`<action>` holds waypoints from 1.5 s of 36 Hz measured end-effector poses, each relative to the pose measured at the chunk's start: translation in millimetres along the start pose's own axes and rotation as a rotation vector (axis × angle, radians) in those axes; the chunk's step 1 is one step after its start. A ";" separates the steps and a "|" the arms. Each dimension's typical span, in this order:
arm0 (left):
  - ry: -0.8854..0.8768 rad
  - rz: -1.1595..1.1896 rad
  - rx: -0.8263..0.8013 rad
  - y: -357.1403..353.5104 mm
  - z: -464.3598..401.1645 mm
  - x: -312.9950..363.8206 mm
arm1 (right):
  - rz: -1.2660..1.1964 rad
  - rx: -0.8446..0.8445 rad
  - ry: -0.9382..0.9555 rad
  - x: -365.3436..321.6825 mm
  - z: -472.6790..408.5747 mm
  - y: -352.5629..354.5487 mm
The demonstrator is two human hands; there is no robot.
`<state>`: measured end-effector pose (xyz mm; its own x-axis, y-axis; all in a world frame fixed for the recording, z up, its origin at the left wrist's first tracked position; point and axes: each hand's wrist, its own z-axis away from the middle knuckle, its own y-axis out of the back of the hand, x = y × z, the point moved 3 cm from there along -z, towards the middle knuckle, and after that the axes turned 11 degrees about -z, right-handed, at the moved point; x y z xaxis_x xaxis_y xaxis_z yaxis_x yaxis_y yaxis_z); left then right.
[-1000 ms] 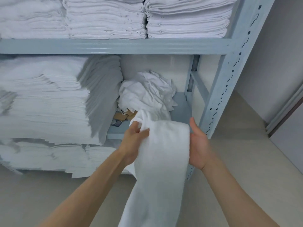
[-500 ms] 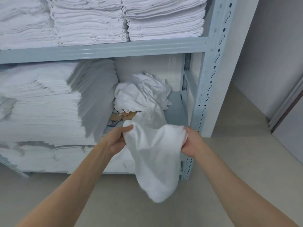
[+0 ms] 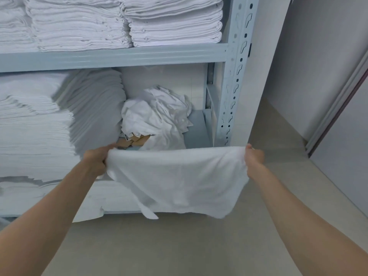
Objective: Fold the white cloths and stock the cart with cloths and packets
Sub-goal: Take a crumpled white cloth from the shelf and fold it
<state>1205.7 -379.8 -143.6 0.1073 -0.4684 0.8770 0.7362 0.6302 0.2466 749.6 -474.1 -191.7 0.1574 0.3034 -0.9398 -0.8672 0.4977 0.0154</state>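
A white cloth (image 3: 179, 180) hangs spread wide in front of the shelving, its top edge stretched nearly level. My left hand (image 3: 97, 159) grips its left top corner and my right hand (image 3: 253, 157) grips its right top corner. Behind the cloth, a crumpled heap of white cloths (image 3: 157, 116) lies on the middle shelf, with brown packets (image 3: 132, 141) under its front edge. No cart is in view.
A grey metal shelving unit (image 3: 233, 80) holds folded white stacks on the upper shelf (image 3: 123, 24) and a tall stack at the left of the middle shelf (image 3: 49, 120). Beige floor lies below. A wall and a door frame (image 3: 336, 104) stand to the right.
My hands have moved apart, pulling the bunched cloth out wide between them. The hanging length has come up and now spreads flat. The view has shifted slightly right and closer.
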 end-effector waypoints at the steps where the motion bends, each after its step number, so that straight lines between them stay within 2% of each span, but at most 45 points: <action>1: -0.003 0.025 -0.010 0.5 -2.0 0.1 | 0.043 0.000 0.015 3.6 -4.3 5.5; 4: -0.092 0.097 0.006 -1.4 0.6 5.4 | 0.137 0.013 0.048 10.5 -9.8 17.6; 7: -0.149 0.135 -0.183 -13.1 5.4 7.5 | 0.173 0.030 0.080 11.4 -10.4 19.8; 9: -0.220 0.029 -0.241 -20.9 10.6 8.6 | 0.180 0.034 0.095 9.5 -9.9 18.1; 13: -0.395 -0.253 -0.141 -34.7 18.1 10.6 | 0.192 0.023 0.136 5.3 -10.4 14.3; 16: -0.469 -0.320 -0.121 -40.7 19.5 11.2 | 0.167 0.046 0.149 1.9 -13.2 13.9; 20: -0.441 -0.317 -0.083 -44.5 23.5 12.7 | 0.160 0.076 0.159 -0.7 -18.4 18.0; 23: -0.335 -0.276 -0.113 -48.2 23.0 11.3 | 0.155 0.117 0.162 -2.2 -22.1 27.3; 28: -0.125 -0.026 -0.230 -56.6 20.1 9.0 | 0.133 0.200 0.105 1.9 -27.3 49.8; 32: -0.118 -0.025 -0.330 -72.4 26.2 12.0 | 0.113 0.223 0.077 9.1 -21.9 60.2; 35: -0.189 -0.134 -0.290 -83.5 26.0 12.8 | 0.142 0.211 0.073 11.9 -14.9 59.8; 39: -0.311 -0.308 -0.301 -102.3 32.1 7.7 | 0.217 0.142 0.068 13.8 -2.1 51.8; 45: -0.484 -0.425 -0.342 -135.6 58.1 2.2 | 0.210 -0.021 0.132 10.1 14.9 29.8; 54: -0.566 -0.367 -0.560 -188.0 126.7 0.3 | 0.190 -0.364 0.248 2.8 44.5 -3.0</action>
<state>982.7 -419.9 -137.4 -0.4390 -0.1107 0.8916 0.8949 0.0343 0.4449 773.7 -438.6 -179.2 -0.0991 0.1360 -0.9857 -0.9858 0.1216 0.1159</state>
